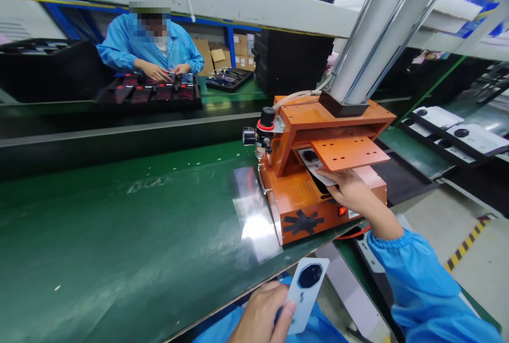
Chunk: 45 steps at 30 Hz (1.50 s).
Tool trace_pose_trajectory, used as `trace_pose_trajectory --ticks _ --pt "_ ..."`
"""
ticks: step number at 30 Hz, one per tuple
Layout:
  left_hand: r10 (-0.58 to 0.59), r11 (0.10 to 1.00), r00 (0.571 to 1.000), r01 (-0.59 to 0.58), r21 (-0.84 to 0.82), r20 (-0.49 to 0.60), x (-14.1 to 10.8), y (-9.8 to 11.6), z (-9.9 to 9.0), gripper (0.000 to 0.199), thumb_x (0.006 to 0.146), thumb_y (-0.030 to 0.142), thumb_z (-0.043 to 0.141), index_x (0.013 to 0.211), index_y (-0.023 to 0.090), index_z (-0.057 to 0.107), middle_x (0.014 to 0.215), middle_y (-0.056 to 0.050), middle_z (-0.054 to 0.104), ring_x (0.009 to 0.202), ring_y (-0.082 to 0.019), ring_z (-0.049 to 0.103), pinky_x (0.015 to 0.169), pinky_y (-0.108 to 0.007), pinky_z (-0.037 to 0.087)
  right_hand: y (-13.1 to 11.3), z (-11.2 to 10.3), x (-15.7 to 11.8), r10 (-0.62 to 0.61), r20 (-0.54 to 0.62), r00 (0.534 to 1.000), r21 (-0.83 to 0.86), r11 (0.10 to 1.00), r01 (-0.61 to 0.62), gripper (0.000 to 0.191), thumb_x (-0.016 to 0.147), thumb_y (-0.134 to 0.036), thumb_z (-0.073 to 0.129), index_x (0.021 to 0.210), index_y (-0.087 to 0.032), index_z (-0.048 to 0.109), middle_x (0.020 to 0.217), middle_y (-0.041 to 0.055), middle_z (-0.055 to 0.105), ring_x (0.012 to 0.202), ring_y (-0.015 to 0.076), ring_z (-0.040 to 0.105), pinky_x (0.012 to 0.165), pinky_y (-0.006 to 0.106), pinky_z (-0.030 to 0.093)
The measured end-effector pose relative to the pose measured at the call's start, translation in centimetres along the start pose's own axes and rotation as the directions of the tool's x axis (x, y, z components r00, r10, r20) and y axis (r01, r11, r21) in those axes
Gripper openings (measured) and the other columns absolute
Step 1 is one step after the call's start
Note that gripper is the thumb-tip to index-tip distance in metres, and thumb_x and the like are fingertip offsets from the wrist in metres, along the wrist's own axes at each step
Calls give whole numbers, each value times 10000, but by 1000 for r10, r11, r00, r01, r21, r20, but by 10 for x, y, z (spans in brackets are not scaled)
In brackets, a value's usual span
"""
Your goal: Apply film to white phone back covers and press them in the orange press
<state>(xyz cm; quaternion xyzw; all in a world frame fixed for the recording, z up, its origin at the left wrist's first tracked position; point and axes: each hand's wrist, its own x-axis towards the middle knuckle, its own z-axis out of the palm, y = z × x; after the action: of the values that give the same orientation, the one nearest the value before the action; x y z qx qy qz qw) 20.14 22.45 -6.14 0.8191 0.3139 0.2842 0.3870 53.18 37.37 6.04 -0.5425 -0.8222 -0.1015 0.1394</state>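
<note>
My left hand (262, 308) grips a light-blue smartphone (305, 300) by its lower edge, near my lap. Its back faces up, and a large round black camera shows at the top. Under the raised orange plate (350, 153) of a press machine (304, 184), my right hand (350, 192) has its fingers and thumb on the near end of a second phone (312, 161). That phone lies face down on the press bed, its dark camera at the far end. The plate and my fingers hide part of it.
A pressure regulator (264, 133) juts from the press's left side. A clear plastic sheet (254, 218) lies on the green bench (151, 237). Black trays with phones (473, 139) stand at right. Across the bench, a co-worker in blue (175, 46) handles items in a black tray (151, 102).
</note>
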Motion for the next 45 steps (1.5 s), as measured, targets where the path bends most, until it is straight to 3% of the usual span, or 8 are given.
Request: trace_pose_trajectory --ticks 8,12,14,16,19,32,40,45 --pt "57 998 998 -58 21 15 15 12 1 211 984 227 399 798 225 497 750 -44 611 723 -192 595 671 -306 467 -27 -6 2 19 30 999 10 1000 -19 572 915 -244 474 1477 -154 528 1396 142 611 1269 321 535 1137 520 338" --pt "148 988 989 -148 33 25 39 23 -2 173 965 175 412 969 211 581 1200 -138 687 1052 -242 654 913 -381 543 -37 5 -26 133 -128 983 26 991 -131 604 927 -225 398 1526 -153 438 1405 155 582 1294 327 517 1153 555 303" --pt "151 979 989 -148 141 -5 49 23 0 178 967 147 407 949 205 574 1496 -166 542 1144 -263 634 963 -426 536 -34 14 -57 279 -334 900 59 959 -276 587 931 -226 385 1514 -173 429 1379 150 585 1288 322 525 1134 553 332" --pt "129 954 991 -117 275 -28 57 21 4 197 970 121 395 869 202 544 1636 -166 383 1013 -244 659 879 -427 554 -24 27 -92 440 -493 750 104 886 -451 563 911 -209 406 1471 -184 461 1328 153 598 1240 322 550 1080 544 389" --pt "133 886 991 -115 449 -9 66 17 9 225 951 86 399 789 205 498 1693 -162 258 772 -192 623 722 -403 544 -4 48 -139 570 -502 651 113 789 -604 595 840 -146 418 1425 -189 515 1254 149 618 1152 321 578 989 535 453" --pt "35 750 996 -80 656 82 68 27 14 130 873 90 471 855 184 557 1677 -185 265 760 -226 632 679 -422 530 23 64 -176 409 -478 777 -125 844 -522 582 916 -86 431 1465 -248 538 1387 109 629 1198 268 623 984 429 394" --pt "-2 761 1000 -17 648 29 72 31 17 149 832 65 470 818 176 567 1663 -168 323 685 -198 628 633 -392 505 15 69 -175 464 -453 762 -168 795 -583 612 930 -58 383 1494 -261 503 1441 128 573 1310 264 557 1029 444 323" --pt "13 865 1000 0 501 -21 69 38 8 179 899 82 438 801 188 544 1629 -197 389 722 -210 664 659 -392 542 13 57 -173 499 -451 740 -118 789 -603 530 945 -107 425 1435 -253 564 1448 152 540 1314 316 532 1053 511 355"
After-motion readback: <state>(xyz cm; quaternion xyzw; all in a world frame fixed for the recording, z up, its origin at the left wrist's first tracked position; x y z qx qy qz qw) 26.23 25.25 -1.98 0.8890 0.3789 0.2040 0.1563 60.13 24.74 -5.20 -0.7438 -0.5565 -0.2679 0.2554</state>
